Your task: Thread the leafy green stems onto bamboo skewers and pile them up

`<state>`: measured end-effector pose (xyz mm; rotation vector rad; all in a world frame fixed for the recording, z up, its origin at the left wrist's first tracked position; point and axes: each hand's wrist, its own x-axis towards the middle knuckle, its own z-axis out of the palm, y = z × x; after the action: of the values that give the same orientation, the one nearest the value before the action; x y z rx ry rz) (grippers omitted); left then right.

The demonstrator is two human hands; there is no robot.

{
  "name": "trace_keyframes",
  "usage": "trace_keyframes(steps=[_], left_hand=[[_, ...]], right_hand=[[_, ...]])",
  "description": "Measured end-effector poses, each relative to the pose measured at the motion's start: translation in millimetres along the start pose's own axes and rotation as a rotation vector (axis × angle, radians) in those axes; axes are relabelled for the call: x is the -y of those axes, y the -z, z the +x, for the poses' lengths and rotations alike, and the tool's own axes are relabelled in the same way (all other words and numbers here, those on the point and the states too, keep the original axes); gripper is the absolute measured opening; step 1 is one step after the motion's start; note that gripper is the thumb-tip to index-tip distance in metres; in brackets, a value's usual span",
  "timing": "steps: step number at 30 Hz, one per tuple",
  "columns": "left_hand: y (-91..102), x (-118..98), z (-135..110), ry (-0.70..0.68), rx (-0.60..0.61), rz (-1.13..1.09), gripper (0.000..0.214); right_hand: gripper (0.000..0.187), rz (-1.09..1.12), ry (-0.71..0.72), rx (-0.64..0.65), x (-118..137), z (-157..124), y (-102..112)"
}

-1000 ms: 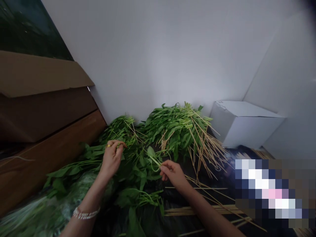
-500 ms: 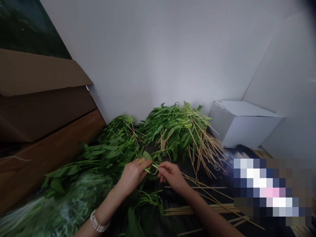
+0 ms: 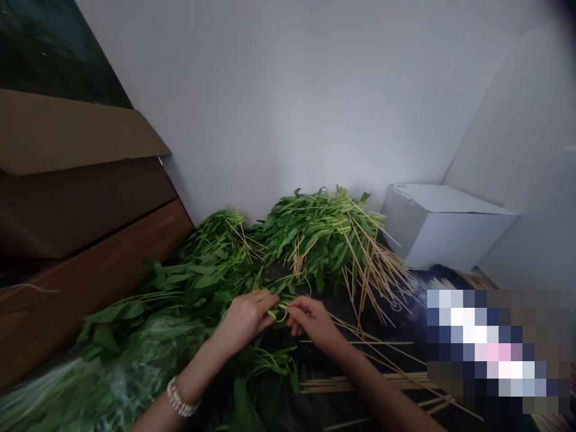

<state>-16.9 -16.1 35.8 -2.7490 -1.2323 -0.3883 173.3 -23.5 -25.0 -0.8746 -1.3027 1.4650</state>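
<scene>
My left hand (image 3: pixel 245 317) and my right hand (image 3: pixel 312 321) meet in the middle, both pinching the same thin green stem (image 3: pixel 279 309), which bends between their fingertips. A ring sits on the left hand and a beaded bracelet (image 3: pixel 179 401) on its wrist. Right behind the hands lies a heap of leafy greens (image 3: pixel 315 231) with long pale stalks (image 3: pixel 373 264) fanning out to the right. More greens (image 3: pixel 189 279) spread to the left of my left hand.
A white box (image 3: pixel 443 225) stands at the back right against the white wall. Brown cardboard (image 3: pixel 67 135) and a wooden board (image 3: pixel 90 276) line the left side. Loose pale stalks (image 3: pixel 360 381) lie on the dark sheet under my right forearm.
My left hand came down from the greens at the back left and joined my right hand on the stem. The leaf at the stem's tip no longer sticks up.
</scene>
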Motion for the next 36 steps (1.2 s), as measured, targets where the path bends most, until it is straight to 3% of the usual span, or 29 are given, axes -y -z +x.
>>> trace_keyframes(steps=[3,8,12,17,20,24,26,30,36], left_hand=[[-1.4,-1.6,1.3,0.056,-0.013,-0.126,0.013],[-4.7,-13.9,11.1,0.240,-0.173,-0.527,0.013],[-2.5,-7.1,19.5,0.521,-0.379,-1.002,0.004],[31.1,43.5,15.0,0.744,-0.729,-1.231,0.012],[56.6,62.8,6.0,0.759,-0.803,-1.387,0.014],[71.0,63.1,-4.0,0.789,-0.840,-1.606,0.009],[69.3,59.1,-5.5,0.786,-0.842,-1.632,0.013],[61.4,41.5,-2.1,0.606,-0.732,-1.564,0.022],[54.0,-8.2,3.8,0.438,-0.436,-0.799,0.025]], right_hand=[[0.027,-0.003,0.004,0.030,2.1,-0.7,-1.2],[0.027,0.037,0.022,0.042,8.6,0.8,-4.0],[0.029,0.052,0.050,0.017,9.0,2.0,-0.1],[0.032,0.103,0.047,-0.060,3.7,5.9,10.9],[0.034,0.180,0.032,-0.056,0.1,8.5,13.0],[0.033,0.227,0.025,-0.048,-2.7,8.3,12.3],[0.032,0.220,0.025,-0.060,-1.9,7.6,11.8],[0.032,0.166,0.015,-0.096,3.6,6.5,11.4],[0.029,-0.018,0.042,-0.116,6.6,5.1,10.6]])
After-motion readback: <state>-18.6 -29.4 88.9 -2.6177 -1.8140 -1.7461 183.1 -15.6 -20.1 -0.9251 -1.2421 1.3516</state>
